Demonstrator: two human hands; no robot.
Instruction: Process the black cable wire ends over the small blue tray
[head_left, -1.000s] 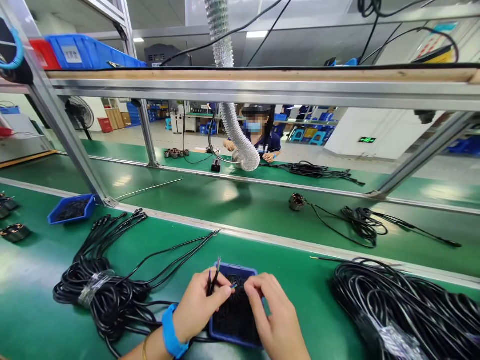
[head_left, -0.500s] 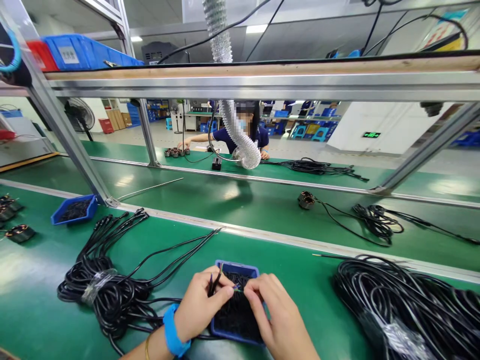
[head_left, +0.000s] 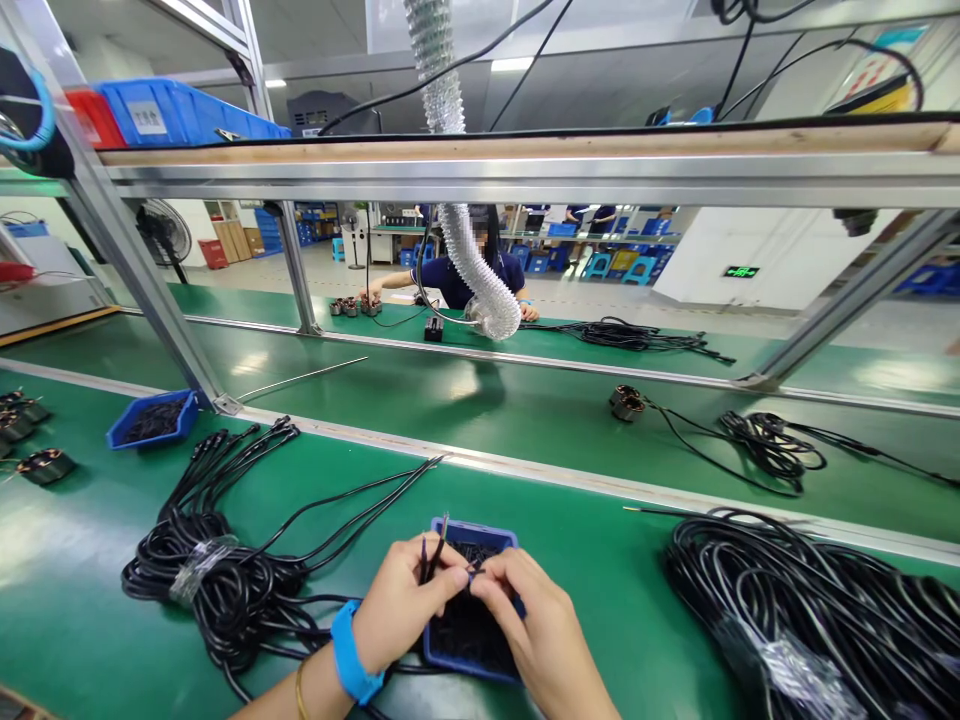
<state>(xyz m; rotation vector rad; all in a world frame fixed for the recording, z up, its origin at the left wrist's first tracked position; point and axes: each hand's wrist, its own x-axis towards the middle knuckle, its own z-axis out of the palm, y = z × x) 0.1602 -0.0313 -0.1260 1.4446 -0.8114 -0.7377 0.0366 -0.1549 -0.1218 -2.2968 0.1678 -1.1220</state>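
Observation:
Over a blue bin (head_left: 480, 665) filled with small black pieces, both my hands meet at the fingertips. My left hand (head_left: 409, 600), with a blue band at the wrist, is closed on a black cable (head_left: 437, 558), whose thin coloured wires stick up between the fingers. Thumb and forefinger of my right hand (head_left: 529, 610) pinch a short black piece (head_left: 475, 572), which looks like a bit of sleeve, at the wire ends beside the left thumb. Fingers partly hide the exact contact.
A bundle of black cables (head_left: 217, 580) lies to the left, and a larger coil (head_left: 817, 590) to the right. Beyond the metal strip are a copper-wound stator (head_left: 626, 402) and its cable. A metal shelf beam (head_left: 525, 178) crosses above. Opposite, a co-worker (head_left: 457, 275) handles stators.
My right fingertips have come closer to the left ones, and a short black piece now shows between them. The stator and its cable beyond the strip have shifted right.

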